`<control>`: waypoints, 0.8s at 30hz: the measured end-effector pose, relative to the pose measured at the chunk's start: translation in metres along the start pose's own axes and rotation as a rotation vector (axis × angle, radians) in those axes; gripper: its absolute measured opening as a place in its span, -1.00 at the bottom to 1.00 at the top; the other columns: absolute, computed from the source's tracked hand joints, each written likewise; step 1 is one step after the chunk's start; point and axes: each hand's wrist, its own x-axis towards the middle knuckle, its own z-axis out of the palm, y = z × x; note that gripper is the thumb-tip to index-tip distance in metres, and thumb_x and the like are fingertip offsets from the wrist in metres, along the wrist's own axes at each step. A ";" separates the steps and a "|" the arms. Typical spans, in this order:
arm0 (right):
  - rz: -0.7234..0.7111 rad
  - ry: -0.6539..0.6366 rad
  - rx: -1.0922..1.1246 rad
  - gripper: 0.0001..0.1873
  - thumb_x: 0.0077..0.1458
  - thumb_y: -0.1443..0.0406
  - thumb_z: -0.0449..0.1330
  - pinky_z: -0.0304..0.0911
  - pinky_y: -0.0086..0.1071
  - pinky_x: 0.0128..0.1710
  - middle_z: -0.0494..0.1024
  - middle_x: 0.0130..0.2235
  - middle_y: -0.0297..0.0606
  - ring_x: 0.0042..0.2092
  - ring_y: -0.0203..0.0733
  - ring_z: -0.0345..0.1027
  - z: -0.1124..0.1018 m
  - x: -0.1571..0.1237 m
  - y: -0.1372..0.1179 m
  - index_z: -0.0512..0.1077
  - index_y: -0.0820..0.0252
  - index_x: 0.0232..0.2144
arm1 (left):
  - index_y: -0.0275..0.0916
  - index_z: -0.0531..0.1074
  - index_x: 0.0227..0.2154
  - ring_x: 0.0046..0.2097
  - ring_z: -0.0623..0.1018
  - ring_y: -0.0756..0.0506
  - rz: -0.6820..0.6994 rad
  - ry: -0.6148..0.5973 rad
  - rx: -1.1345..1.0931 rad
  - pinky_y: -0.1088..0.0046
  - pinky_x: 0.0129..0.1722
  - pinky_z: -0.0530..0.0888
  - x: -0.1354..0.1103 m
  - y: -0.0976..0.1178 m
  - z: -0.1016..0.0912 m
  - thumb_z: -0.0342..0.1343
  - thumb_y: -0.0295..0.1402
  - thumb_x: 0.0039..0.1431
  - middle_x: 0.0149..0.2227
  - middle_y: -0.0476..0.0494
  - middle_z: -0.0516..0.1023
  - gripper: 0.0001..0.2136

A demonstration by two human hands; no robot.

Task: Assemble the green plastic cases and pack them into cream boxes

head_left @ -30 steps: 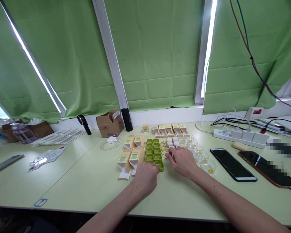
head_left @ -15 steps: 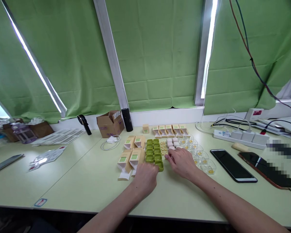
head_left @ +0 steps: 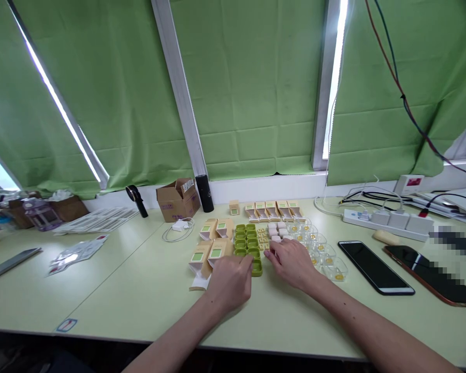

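Observation:
Several small green trays (head_left: 246,237) stand in two columns in the middle of the table. My left hand (head_left: 230,282) lies curled at their near end, its fingers against the nearest green tray (head_left: 257,267). My right hand (head_left: 292,261) rests just right of them, fingertips pinched over small cream tiles (head_left: 262,235) and pale cubes (head_left: 276,228); what they hold is hidden. Tan cartons with green labels (head_left: 206,252) lie left of the trays. Clear lids with yellow dots (head_left: 321,254) stretch to the right.
A row of open tan cartons (head_left: 272,208), a brown box (head_left: 177,199) and a black cylinder (head_left: 204,192) stand by the window sill. Two phones (head_left: 376,267) and a power strip (head_left: 387,224) lie right. Flat packets (head_left: 93,219) lie left.
The view has shifted slightly. My left hand has edged forward against the nearest green tray; my right hand has drawn a little nearer over the tiles.

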 end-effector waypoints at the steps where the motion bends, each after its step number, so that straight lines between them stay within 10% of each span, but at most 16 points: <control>1: -0.001 -0.003 0.002 -0.58 0.48 0.12 -0.03 0.06 -0.25 -0.20 0.65 -0.32 -0.17 -0.23 -0.05 0.49 0.000 0.000 0.000 0.51 0.14 -0.31 | -0.17 0.52 -0.17 -0.26 0.62 -0.23 -0.002 0.049 -0.003 0.23 -0.23 0.40 0.004 -0.004 -0.003 -0.05 -0.39 0.38 -0.32 -0.23 0.64 -0.78; 7: -0.004 -0.004 0.035 -0.62 0.46 0.16 -0.01 0.04 -0.25 -0.20 0.66 -0.32 -0.19 -0.22 -0.06 0.48 0.001 -0.001 -0.002 0.51 0.13 -0.31 | -0.20 0.51 -0.11 -0.09 0.59 -0.22 -0.129 0.261 -0.028 0.04 0.20 0.24 0.063 -0.045 -0.016 -0.09 -0.40 0.40 -0.15 -0.22 0.67 -0.75; 15: -0.032 0.028 0.035 -0.70 0.41 0.28 0.02 0.01 -0.25 -0.20 0.66 -0.30 -0.21 -0.18 -0.06 0.43 0.005 0.000 0.001 0.49 0.13 -0.34 | -0.08 0.45 0.16 0.24 0.32 -0.45 -0.352 -0.025 0.106 -0.09 0.17 0.21 0.168 -0.103 0.017 0.03 -0.21 0.33 0.15 -0.42 0.49 -0.62; 24: -0.061 0.053 0.040 -0.75 0.33 0.34 0.06 0.02 -0.22 -0.17 0.65 -0.31 -0.20 -0.18 -0.06 0.39 0.010 0.004 0.004 0.46 0.13 -0.38 | 0.07 0.36 0.27 0.29 0.24 -0.54 -0.450 -0.162 0.073 -0.25 0.24 0.09 0.222 -0.133 0.057 0.09 -0.09 0.24 0.26 -0.40 0.41 -0.47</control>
